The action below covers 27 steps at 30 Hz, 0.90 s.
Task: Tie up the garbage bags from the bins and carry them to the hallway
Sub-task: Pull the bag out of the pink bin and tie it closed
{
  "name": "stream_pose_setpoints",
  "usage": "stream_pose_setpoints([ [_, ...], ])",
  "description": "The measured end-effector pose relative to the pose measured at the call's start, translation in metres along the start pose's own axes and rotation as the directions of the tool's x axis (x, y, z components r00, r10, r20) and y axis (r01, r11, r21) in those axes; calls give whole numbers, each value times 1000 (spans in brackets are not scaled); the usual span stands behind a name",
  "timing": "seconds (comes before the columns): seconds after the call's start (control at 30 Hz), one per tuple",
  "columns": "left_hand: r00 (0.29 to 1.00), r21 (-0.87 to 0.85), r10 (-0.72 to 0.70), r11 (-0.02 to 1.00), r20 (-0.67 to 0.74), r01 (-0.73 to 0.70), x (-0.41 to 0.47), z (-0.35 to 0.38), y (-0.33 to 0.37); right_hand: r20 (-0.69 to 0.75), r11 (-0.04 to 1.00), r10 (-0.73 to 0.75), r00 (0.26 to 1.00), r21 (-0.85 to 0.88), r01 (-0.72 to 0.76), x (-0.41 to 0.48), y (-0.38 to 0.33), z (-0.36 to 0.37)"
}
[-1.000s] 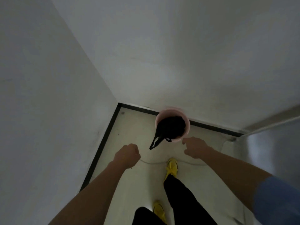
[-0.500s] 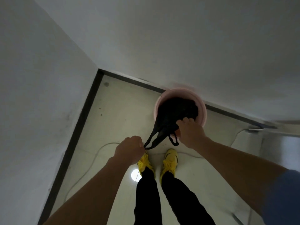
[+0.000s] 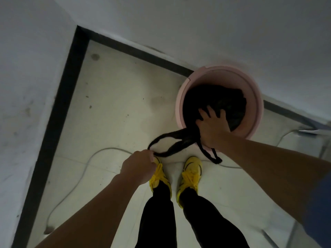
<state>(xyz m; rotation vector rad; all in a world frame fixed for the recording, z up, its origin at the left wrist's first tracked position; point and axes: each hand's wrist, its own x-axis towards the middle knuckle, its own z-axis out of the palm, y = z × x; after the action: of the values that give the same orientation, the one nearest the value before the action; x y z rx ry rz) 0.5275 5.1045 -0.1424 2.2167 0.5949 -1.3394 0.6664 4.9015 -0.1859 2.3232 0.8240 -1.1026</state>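
A round pink bin [image 3: 254, 97] stands on the floor against the wall, with a black garbage bag [image 3: 231, 99] sunk inside it. One looped black handle of the bag [image 3: 168, 138] stretches out over the rim to the left, and my left hand [image 3: 139, 167] is closed on its end. A second handle [image 3: 211, 154] dangles over the near rim. My right hand [image 3: 213, 124] lies inside the bin with fingers spread on the bag, at the base of the handles.
White walls meet in a corner at the upper left, edged by a black baseboard [image 3: 59, 108]. A thin white cable [image 3: 86, 165] trails across the pale floor. My yellow shoes [image 3: 191, 172] stand just in front of the bin.
My view has dropped closer to the bin. My left hand took hold of a bag handle and pulled it out leftward. My right hand went down into the bin onto the bag.
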Motion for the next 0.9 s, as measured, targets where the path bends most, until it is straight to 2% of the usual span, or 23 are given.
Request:
stream_pose_setpoints([
  [0.17,999,-2,19,1000,-29,-19,-18,-21,7,-13,935,156,988,324,-144,-22,21,-17],
  [0.33,990,-31,68,997,-123,-72,-59,-57,22,-108,901,247,963,392,-187,-65,53,-55],
  [0.53,973,-125,79,986,-216,-108,-138,-88,25,-260,838,308,915,529,-132,-144,73,-107],
  [0.63,963,-165,87,977,-257,-132,-184,-92,19,-299,741,348,888,668,-65,-197,68,-126],
  [0.73,955,-169,111,972,-275,-162,-221,-87,10,-268,566,416,869,825,-16,-249,50,-135],
  [0.83,946,-158,131,970,-297,-184,-246,-70,-4,-252,416,500,829,909,25,-289,22,-127],
  [0.9,934,-120,174,968,-313,-221,-257,-55,-21,-237,364,532,813,931,33,-309,-2,-117],
])
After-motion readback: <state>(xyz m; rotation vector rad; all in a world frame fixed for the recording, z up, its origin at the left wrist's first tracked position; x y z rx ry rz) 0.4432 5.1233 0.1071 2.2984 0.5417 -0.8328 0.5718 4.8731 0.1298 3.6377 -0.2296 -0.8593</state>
